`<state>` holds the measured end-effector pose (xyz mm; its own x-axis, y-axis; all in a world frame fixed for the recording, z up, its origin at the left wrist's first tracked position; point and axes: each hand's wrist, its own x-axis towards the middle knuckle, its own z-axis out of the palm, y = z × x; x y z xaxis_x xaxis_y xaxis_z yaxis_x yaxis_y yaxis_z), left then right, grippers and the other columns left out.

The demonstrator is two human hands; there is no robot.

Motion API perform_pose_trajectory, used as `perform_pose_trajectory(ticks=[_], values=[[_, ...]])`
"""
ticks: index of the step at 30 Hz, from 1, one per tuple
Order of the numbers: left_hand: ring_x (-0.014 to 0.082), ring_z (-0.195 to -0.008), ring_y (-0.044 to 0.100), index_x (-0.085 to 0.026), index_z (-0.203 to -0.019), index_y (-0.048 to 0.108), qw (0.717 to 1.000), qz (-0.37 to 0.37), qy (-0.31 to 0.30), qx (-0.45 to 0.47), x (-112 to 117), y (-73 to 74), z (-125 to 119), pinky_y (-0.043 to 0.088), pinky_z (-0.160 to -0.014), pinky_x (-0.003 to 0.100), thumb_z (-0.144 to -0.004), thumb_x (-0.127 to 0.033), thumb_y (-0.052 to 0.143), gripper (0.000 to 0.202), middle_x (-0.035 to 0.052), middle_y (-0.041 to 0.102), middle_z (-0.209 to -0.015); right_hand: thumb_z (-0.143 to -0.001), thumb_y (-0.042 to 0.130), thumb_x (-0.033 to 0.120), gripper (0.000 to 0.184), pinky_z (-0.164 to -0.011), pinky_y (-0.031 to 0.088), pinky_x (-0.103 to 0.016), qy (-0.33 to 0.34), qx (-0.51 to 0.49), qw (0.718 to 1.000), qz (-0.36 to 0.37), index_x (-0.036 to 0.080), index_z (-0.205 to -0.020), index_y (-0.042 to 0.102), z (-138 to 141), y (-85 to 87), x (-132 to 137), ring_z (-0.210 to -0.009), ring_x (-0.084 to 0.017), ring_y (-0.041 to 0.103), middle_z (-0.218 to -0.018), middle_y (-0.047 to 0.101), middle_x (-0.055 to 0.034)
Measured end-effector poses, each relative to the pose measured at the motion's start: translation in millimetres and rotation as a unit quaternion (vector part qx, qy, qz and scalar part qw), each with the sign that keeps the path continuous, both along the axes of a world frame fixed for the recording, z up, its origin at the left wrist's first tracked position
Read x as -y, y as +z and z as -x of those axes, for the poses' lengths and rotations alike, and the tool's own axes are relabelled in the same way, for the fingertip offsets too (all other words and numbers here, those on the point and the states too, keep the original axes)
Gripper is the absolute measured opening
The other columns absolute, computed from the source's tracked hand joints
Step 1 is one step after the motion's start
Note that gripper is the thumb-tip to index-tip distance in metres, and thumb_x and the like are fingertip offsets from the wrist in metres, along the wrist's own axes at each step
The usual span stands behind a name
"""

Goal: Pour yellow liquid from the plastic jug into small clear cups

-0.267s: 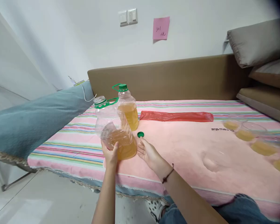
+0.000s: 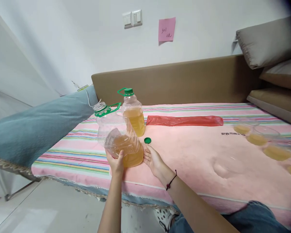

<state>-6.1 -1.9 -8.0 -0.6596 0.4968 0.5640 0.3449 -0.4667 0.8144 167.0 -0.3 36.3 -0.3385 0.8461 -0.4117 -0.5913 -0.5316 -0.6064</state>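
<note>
My left hand [image 2: 115, 162] grips the base of a clear plastic jug [image 2: 116, 136] without a cap. The jug is tilted, its green-ringed neck pointing up and left, and yellow liquid fills its lower part. My right hand [image 2: 153, 159] is open, fingers apart, touching the jug's right side near the bottom. A loose green cap [image 2: 147, 140] lies on the pink cloth just beyond my right hand. Behind the tilted jug stands a second jug [image 2: 133, 113], capped in green and about half full of yellow liquid.
A red plastic bag [image 2: 184, 120] lies flat farther back on the striped pink cover [image 2: 196, 155]. Several clear bowls [image 2: 257, 137] of yellow liquid stand in a row at the right. A blue-grey cushion [image 2: 38, 129] lies at the left, brown cushions at the far right.
The open jug has tilted further, its neck swinging left. My right hand has closed in to touch the jug's side.
</note>
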Motion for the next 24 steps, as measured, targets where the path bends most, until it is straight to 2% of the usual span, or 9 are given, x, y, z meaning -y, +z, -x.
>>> perform_pose_trajectory(ticks=[5, 10, 13, 16, 21, 24], values=[[0.0278, -0.103, 0.062, -0.016, -0.120, 0.056, 1.000, -0.029, -0.007, 0.003, 8.6, 17.8, -9.8, 0.045, -0.096, 0.042, -0.059, -0.061, 0.075, 0.079, 0.0103, 0.064, -0.108, -0.095, 0.048, 0.034, 0.023, -0.081, 0.053, -0.031, -0.029, -0.018, 0.998, 0.056, 0.015, -0.094, 0.061, -17.4, 8.0, 9.8, -0.084, -0.018, 0.066, -0.100, 0.066, -0.0101], [0.0276, -0.102, 0.063, -0.017, -0.127, 0.052, 0.997, -0.054, -0.042, 0.020, 25.7, 61.0, -40.5, 0.047, -0.093, 0.042, -0.064, -0.060, 0.073, 0.079, 0.0109, 0.063, -0.112, -0.091, 0.049, 0.026, 0.015, -0.078, 0.054, -0.030, -0.045, -0.090, 0.995, 0.021, 0.017, -0.091, 0.061, -46.6, 35.4, 39.2, -0.086, -0.017, 0.066, -0.110, 0.066, -0.0084], [0.0277, -0.103, 0.063, -0.017, -0.130, 0.050, 0.996, -0.050, -0.074, 0.018, 40.8, 89.2, -70.2, 0.048, -0.092, 0.042, -0.069, -0.059, 0.070, 0.077, 0.0122, 0.063, -0.114, -0.086, 0.056, 0.025, 0.012, -0.084, 0.055, -0.031, -0.073, -0.146, 0.987, -0.008, 0.018, -0.094, 0.062, -69.9, 45.6, 62.9, -0.099, -0.018, 0.064, -0.119, 0.063, -0.0070], [0.0278, -0.105, 0.064, -0.017, -0.131, 0.049, 0.993, -0.046, -0.109, 0.017, 56.4, 108.9, -104.8, 0.049, -0.093, 0.041, -0.071, -0.060, 0.068, 0.076, 0.0123, 0.063, -0.115, -0.080, 0.065, 0.025, 0.022, -0.092, 0.054, -0.034, -0.116, -0.174, 0.978, -0.017, 0.020, -0.101, 0.064, -96.6, 46.9, 87.5, -0.113, -0.020, 0.060, -0.128, 0.059, -0.0046], [0.0290, -0.102, 0.065, -0.015, -0.128, 0.051, 0.975, -0.052, -0.205, 0.067, 80.5, 123.7, -169.5, 0.051, -0.090, 0.040, -0.070, -0.060, 0.070, 0.076, 0.0140, 0.065, -0.114, -0.076, 0.078, 0.036, 0.043, -0.102, 0.049, -0.039, -0.152, -0.109, 0.976, -0.113, 0.024, -0.114, 0.062, -148.4, 42.8, 132.4, -0.128, -0.024, 0.048, -0.139, 0.051, -0.0046], [0.0288, -0.101, 0.066, -0.015, -0.128, 0.050, 0.960, -0.041, -0.263, 0.086, 95.0, 127.1, -211.2, 0.052, -0.088, 0.039, -0.068, -0.062, 0.071, 0.078, 0.0140, 0.065, -0.114, -0.074, 0.083, 0.036, 0.053, -0.101, 0.050, -0.037, -0.202, -0.060, 0.968, -0.137, 0.027, -0.121, 0.060, -180.1, 41.5, 160.4, -0.129, -0.024, 0.047, -0.143, 0.047, -0.0043]])
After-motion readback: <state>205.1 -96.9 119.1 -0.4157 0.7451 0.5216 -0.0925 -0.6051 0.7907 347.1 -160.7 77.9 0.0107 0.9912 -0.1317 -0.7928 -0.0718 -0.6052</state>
